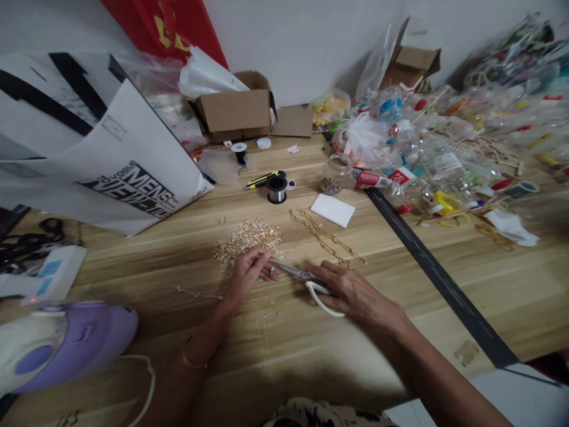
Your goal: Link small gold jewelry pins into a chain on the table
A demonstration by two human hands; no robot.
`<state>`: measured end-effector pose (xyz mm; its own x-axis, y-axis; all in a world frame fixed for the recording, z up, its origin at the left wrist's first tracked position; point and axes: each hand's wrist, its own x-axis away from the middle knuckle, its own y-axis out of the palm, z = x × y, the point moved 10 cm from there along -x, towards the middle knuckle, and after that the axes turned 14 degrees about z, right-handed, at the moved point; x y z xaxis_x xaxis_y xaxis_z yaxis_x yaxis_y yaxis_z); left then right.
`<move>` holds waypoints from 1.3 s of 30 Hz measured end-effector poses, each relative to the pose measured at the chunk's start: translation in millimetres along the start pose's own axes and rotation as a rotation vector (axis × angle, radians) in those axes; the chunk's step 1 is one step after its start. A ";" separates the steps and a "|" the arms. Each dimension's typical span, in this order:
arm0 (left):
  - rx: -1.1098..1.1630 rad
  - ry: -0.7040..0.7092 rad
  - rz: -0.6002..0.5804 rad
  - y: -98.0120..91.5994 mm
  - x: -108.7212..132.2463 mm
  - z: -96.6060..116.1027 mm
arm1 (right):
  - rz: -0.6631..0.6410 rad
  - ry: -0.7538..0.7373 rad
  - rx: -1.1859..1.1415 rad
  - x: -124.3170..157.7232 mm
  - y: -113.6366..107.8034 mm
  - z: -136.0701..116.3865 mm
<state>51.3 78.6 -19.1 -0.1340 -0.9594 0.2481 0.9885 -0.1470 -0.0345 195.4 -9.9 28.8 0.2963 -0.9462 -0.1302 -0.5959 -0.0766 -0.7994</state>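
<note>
My right hand (351, 290) grips a pair of scissors (313, 289) with pale handles, the blades pointing left. Their tips reach the pinched fingertips of my left hand (251, 271). A tiny clear bead shows by those left fingers, but what they pinch is too small to make out. Just beyond my left hand lies a heap of gold and clear beads (249, 236). A few loose beads (272, 309) rest on the near side, and a thin beaded strand (198, 293) runs left. Past my right hand lies a gold beaded chain (326, 237).
A wire spool (276, 191), a yellow cutter (262, 179), a white card (332, 210) and a bead jar (334, 175) stand farther back. Plastic bottles (444, 166) crowd the right. On the left are a paper bag (146, 142) and a purple appliance (98, 332).
</note>
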 end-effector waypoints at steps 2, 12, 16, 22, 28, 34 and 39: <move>-0.011 0.009 0.006 -0.8 -1.9 -1.0 | 0.008 -0.006 0.001 0.1 -5.0 1.7; -0.059 0.054 -0.005 0.4 -2.7 -2.3 | 0.010 -0.051 -0.056 -2.5 0.2 -3.8; -0.079 0.046 -0.034 4.0 -1.4 -1.6 | 0.002 -0.056 -0.052 -5.0 3.0 -5.4; -0.046 0.000 -0.068 7.9 0.3 -4.6 | -0.004 -0.047 -0.037 -8.1 4.4 -2.7; -0.043 -0.009 -0.084 8.9 -2.0 -10.5 | -0.013 -0.054 -0.038 -9.3 4.6 -1.1; -0.051 -0.001 -0.093 9.8 -0.8 -9.4 | -0.028 -0.065 -0.036 -9.3 3.3 -1.1; -0.073 0.009 -0.102 10.8 0.7 -6.7 | -0.038 -0.071 -0.025 -8.4 3.6 -0.1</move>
<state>61.5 74.8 -25.8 -0.2350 -0.9406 0.2451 0.9619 -0.2612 -0.0802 190.7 -2.3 27.1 0.3709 -0.9177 -0.1424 -0.6011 -0.1204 -0.7900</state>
